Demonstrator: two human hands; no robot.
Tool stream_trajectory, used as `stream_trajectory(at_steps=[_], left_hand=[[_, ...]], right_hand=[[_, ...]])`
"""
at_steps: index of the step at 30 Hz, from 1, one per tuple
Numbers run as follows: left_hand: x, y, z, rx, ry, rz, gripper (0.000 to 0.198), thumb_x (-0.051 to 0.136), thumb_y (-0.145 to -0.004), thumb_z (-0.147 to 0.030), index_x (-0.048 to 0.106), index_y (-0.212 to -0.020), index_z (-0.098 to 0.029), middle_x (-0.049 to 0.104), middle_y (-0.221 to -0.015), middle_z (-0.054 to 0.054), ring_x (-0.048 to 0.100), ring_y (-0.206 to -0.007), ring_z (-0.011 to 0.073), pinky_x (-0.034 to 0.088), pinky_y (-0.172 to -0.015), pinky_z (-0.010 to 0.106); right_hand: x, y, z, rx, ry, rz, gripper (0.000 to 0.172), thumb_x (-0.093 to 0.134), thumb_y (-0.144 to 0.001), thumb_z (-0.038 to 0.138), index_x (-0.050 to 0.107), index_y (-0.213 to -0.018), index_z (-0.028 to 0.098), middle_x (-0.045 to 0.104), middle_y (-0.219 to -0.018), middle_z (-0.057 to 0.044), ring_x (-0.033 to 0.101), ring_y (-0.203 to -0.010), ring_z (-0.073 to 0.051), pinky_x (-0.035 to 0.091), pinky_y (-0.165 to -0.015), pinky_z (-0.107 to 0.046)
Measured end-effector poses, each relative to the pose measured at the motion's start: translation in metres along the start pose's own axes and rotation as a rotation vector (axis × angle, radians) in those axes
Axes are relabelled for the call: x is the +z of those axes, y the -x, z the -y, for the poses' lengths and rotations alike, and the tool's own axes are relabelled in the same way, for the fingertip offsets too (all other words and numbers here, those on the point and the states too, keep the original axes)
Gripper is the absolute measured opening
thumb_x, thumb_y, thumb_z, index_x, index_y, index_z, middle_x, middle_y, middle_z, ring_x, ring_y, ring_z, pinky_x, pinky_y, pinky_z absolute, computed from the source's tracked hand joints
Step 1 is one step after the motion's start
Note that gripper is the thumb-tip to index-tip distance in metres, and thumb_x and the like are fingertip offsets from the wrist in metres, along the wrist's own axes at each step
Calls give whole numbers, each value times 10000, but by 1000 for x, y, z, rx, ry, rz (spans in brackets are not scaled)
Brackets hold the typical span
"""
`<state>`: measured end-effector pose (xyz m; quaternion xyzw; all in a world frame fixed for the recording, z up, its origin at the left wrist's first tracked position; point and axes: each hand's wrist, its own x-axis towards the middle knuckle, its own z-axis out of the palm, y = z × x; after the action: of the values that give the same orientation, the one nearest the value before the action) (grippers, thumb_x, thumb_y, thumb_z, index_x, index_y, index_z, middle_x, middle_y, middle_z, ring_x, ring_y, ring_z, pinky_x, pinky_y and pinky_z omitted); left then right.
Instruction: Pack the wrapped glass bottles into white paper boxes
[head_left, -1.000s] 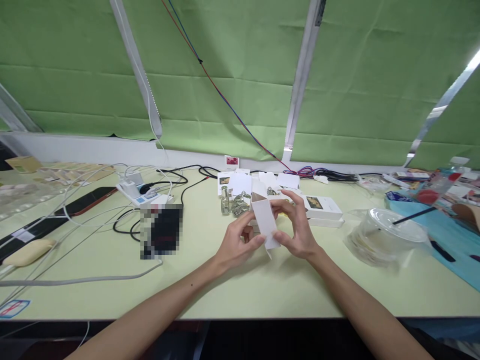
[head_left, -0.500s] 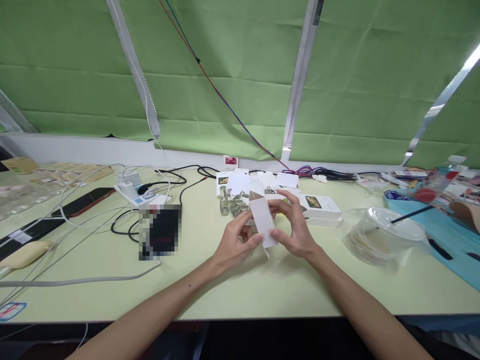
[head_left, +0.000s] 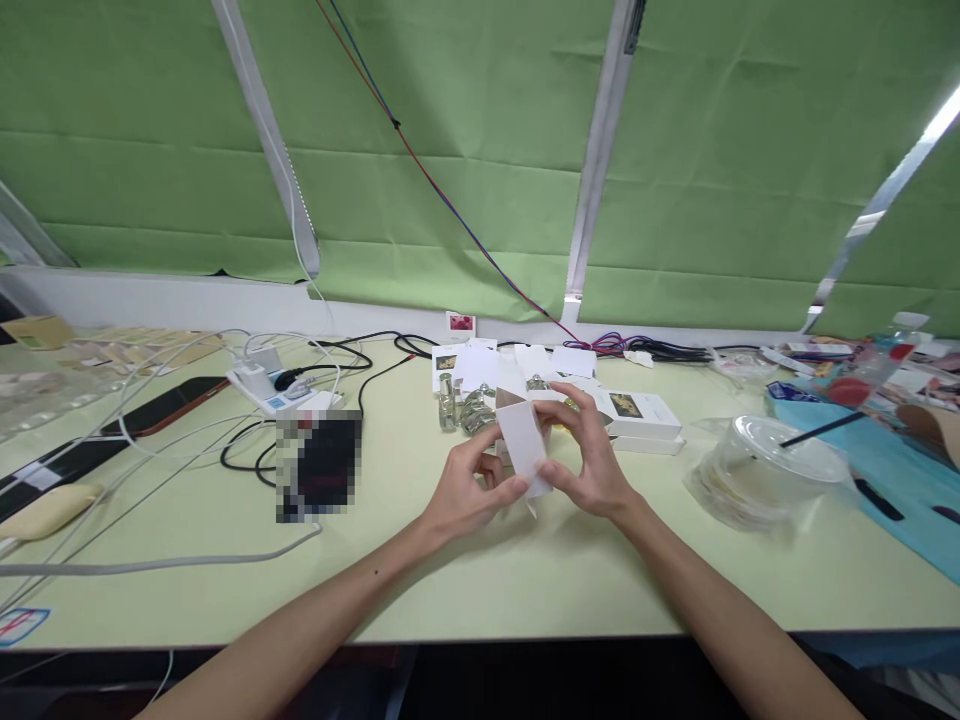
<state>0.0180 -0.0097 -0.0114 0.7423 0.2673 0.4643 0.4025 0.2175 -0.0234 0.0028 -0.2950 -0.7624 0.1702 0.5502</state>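
Just below the frame's centre, the white box [head_left: 523, 443] sits between left grip [head_left: 466, 492] and right grip [head_left: 587, 462], both grasping it, long axis slanting down rightward.

White box [head_left: 523, 438] in two-handed grip [head_left: 466, 488] [head_left: 592, 468]

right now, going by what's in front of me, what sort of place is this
Probably an indoor workspace, perhaps an office or small workshop. The long table carries a power strip with plugs in it, and a white carton is being handled there.
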Motion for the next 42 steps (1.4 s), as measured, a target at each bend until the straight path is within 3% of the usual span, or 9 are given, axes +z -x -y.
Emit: stream_trajectory(at_steps=[7,15,20,27,35,42], left_hand=[[0,3,8,-5,-54,-13,637,770,-786,-515,632,-1286,-146,667,-757,17,526,-519,95,435,-477,202],[1,1,1,0,-64,-31,645,776,-774,-505,628,-1288,-145,648,-749,6,492,-497,80,418,-453,196],[1,0,-3,-5,-76,-42,625,780,-771,-479,629,-1282,-152,679,-841,33,491,-505,70,411,-451,193],[3,2,-5,6,-111,-28,635,805,-736,-428,622,-1268,-134,692,-818,35,480,-471,64,415,-441,198],[4,3,-6,66,-233,6,726,817,-721,-448,581,-1338,-148,720,-996,87,470,-480,52,435,-432,206],[3,3,-4,97,-313,10,742,817,-719,-471,560,-1346,-169,717,-940,58,459,-477,54,425,-435,205]], right_hand=[[-1,2,0,-10,13,19,788,705,-857,546,301,-1481,284,623,-1306,-139,604,-1216,-319,489,-1023,-533],[-2,3,2,-5,-21,45,794,681,-868,562,282,-1496,285,608,-1297,-132,583,-1247,-319,448,-1073,-549],[0,3,3,1,-25,43,805,658,-867,598,271,-1500,284,586,-1327,-144,574,-1260,-326,450,-1076,-557],[4,3,4,-5,-82,-8,794,642,-882,582,251,-1509,292,546,-1373,-145,559,-1279,-324,454,-1100,-556],[6,5,1,-53,-44,-85,778,588,-884,653,267,-1503,310,394,-1504,-148,455,-1409,-359,415,-1159,-594],[6,5,1,-93,-73,-82,722,629,-883,589,344,-1478,296,483,-1441,-149,510,-1349,-361,441,-1126,-599]])
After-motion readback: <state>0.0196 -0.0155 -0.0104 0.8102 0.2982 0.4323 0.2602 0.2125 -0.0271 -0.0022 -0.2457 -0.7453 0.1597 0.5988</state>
